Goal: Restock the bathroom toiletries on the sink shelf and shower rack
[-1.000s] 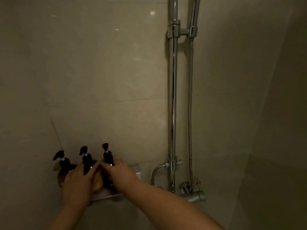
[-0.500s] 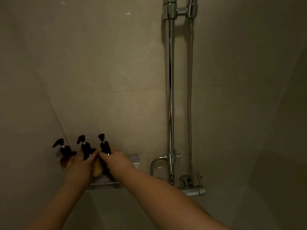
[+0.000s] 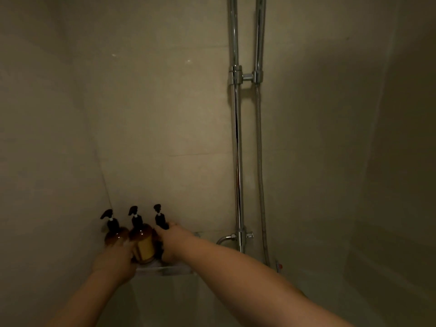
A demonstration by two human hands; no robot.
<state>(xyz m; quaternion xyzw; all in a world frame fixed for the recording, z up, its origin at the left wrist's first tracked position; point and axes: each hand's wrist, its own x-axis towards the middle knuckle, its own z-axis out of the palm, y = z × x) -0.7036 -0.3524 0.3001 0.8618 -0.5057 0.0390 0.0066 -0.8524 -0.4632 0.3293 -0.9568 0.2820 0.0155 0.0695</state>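
Observation:
Three amber pump bottles with black pumps stand in a row on the corner shower rack [image 3: 175, 270]. The left bottle [image 3: 116, 234] shows only its upper half, because my left hand [image 3: 114, 260] wraps around its lower part, thumb side against the middle bottle [image 3: 144, 249] with its yellowish label. My right hand [image 3: 173, 241] is closed around the right bottle [image 3: 160, 218]. Only that bottle's pump and neck show above my fingers.
The rack sits low where two beige tiled walls meet. To its right are a chrome shower riser [image 3: 237, 161], a metal hose [image 3: 260, 185], a curved spout [image 3: 224, 239] and the mixer valve [image 3: 278, 265]. The scene is dim.
My left hand has slid down and left off the middle bottle, uncovering its label. My right hand stays on the right bottle. The camera has tilted upward.

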